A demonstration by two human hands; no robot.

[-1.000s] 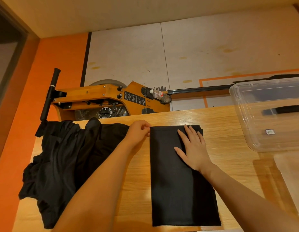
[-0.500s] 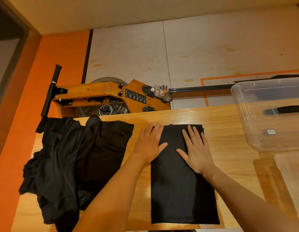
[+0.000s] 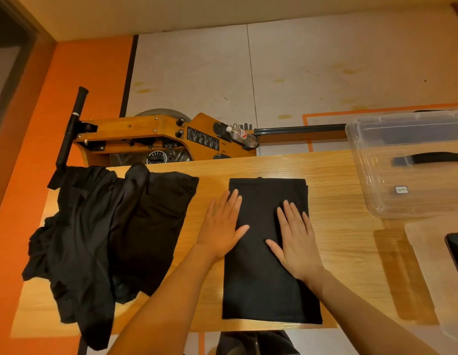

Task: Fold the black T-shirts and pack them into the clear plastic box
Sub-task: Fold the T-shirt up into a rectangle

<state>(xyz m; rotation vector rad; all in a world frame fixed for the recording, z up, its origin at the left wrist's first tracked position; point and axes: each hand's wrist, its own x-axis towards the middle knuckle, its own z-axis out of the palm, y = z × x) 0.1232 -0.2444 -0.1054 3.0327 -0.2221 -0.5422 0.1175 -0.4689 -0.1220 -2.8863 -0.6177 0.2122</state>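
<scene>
Both hands just slid down the shirt (image 3: 266, 252), left hand (image 3: 222, 229) and right hand (image 3: 295, 242) flat, fingers straight, gripping nothing. Smoothing's about done, so the crosswise fold looks next, then the box (image 3: 376, 201) right of it.

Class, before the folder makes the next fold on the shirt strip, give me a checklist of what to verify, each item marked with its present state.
1. Long black folded T-shirt strip lies flat on the light wooden table: ok.
2. Left hand and right hand both rest flat on it: ok.
3. Strip edges even, no sleeve poking out: ok, apart from slight layering at the far right corner.
4. Clear plastic box holds no shirts and has room: ok.
5. Heap of unfolded black T-shirts apart from the strip: ok.
6. Strip fits the box once folded: cannot tell.
</scene>
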